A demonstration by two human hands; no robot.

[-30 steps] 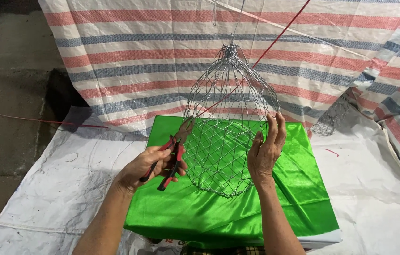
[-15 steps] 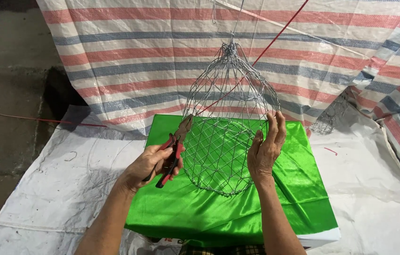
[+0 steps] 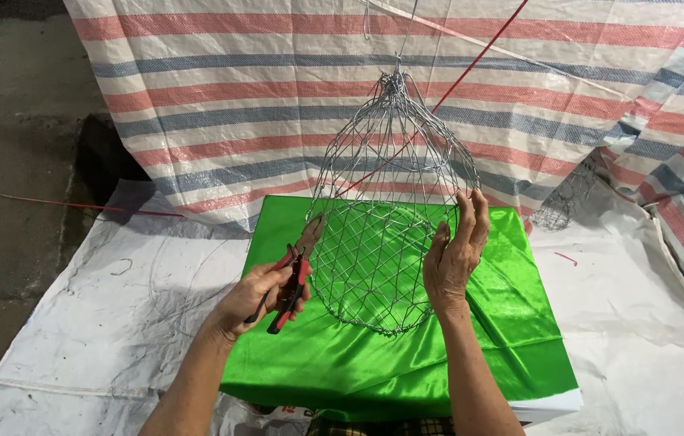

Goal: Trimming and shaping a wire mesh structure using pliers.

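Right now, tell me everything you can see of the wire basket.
The wire basket is a teardrop-shaped cage of thin silvery wire woven in open diamond mesh. Its strands gather into a twisted knot at the top, where it hangs from a wire, above a green cloth. The right hand lies flat against its right side; the left hand holds red-handled pliers, whose nose meets its left edge.

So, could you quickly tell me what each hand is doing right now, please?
Left hand: closed around red-handled pliers, whose tip is at the wire basket.
Right hand: open, fingers flat against the basket's side.
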